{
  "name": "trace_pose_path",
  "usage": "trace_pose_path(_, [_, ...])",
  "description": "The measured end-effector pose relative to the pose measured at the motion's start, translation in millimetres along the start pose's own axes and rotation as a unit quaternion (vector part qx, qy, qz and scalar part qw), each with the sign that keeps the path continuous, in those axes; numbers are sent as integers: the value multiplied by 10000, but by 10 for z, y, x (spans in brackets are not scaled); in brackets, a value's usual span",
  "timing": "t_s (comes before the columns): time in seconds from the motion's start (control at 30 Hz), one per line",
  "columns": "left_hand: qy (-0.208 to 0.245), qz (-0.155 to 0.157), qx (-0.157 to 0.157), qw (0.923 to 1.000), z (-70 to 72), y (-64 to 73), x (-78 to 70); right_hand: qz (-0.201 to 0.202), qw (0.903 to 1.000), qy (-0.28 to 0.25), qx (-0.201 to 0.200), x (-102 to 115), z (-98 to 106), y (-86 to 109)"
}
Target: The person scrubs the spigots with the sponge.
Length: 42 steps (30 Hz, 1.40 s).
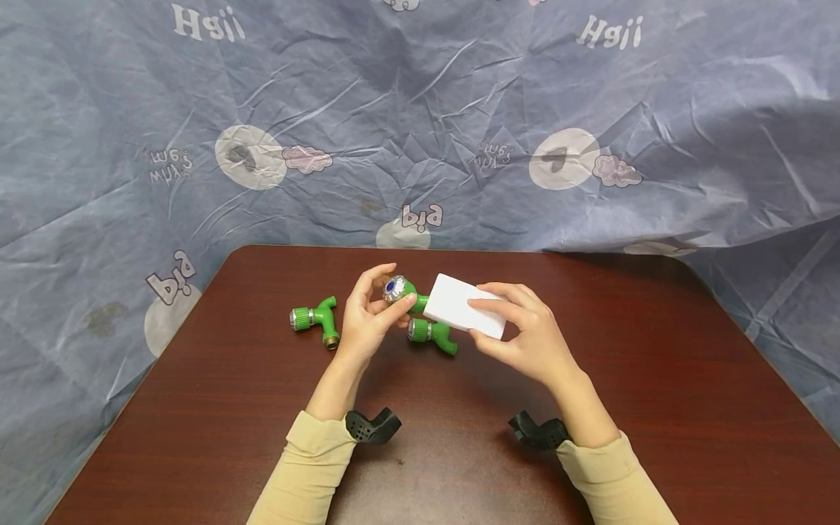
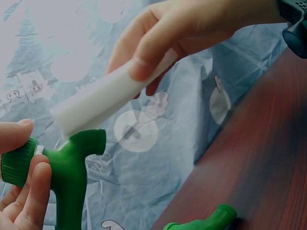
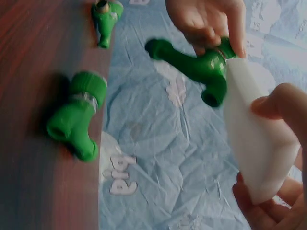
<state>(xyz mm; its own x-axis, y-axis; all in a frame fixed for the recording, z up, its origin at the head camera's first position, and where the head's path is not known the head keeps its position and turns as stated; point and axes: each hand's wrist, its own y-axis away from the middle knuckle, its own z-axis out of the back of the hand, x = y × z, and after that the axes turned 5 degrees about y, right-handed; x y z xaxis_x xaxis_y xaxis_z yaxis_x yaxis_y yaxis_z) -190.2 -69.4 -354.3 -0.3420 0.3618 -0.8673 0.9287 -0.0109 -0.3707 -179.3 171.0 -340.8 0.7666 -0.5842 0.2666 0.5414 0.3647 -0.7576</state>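
Note:
My left hand (image 1: 369,315) grips a green tap (image 1: 418,302) by its ribbed knob, lifted above the table. In my right hand (image 1: 525,328) is a white rectangular block (image 1: 459,306), pinched between thumb and fingers; its material is hard to tell. One end of the block (image 2: 103,100) meets the tap's body (image 2: 72,167) near the spout in the left wrist view. Below the hands a second green tap (image 1: 433,334) lies on the table. Left of my left hand lies a third green tap (image 1: 318,319) with a brass-coloured threaded end.
The dark reddish-brown wooden table (image 1: 623,379) spreads to both sides. Behind it hangs a wrinkled blue-grey printed cloth (image 1: 394,124). Black bands (image 1: 372,426) sit at both wrists, over beige sleeves (image 1: 308,467).

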Motion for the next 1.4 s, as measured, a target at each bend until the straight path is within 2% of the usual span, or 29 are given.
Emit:
trace_pose_path(0.3, [-811, -253, -237, 9961, 89, -25, 14, -311, 9984, 301, -357, -84, 121, 4])
trace_pose_path(0.43, [-1031, -212, -293, 9940, 155, -38, 40, -398, 9977, 355, -418, -90, 148, -4])
trace_pose_path(0.5, [-1048, -96, -289, 9940, 198, -44, 60, -443, 9974, 366, -444, -97, 157, -3])
trace_pose_path(0.63, [-1181, 329, -169, 9923, 331, -61, 116, -502, 9969, 357, -499, -108, 171, -1])
trace_pose_path(0.8, [-1303, 923, 237, 9869, 515, -68, 172, -530, 9966, 340, -535, -112, 180, -1])
trace_pose_path(0.97, [-1267, 1379, 547, 9808, 619, -65, 223, -546, 9963, 360, -555, -110, 184, -6])
trace_pose_path(1.13, [-1227, 1668, 713, 9757, 690, -56, 308, -578, 9961, 391, -543, -112, 189, -2])
trace_pose_path(1.4, [-1451, 1874, 600, 9697, 781, -46, 430, -615, 9961, 389, -501, -109, 188, -8])
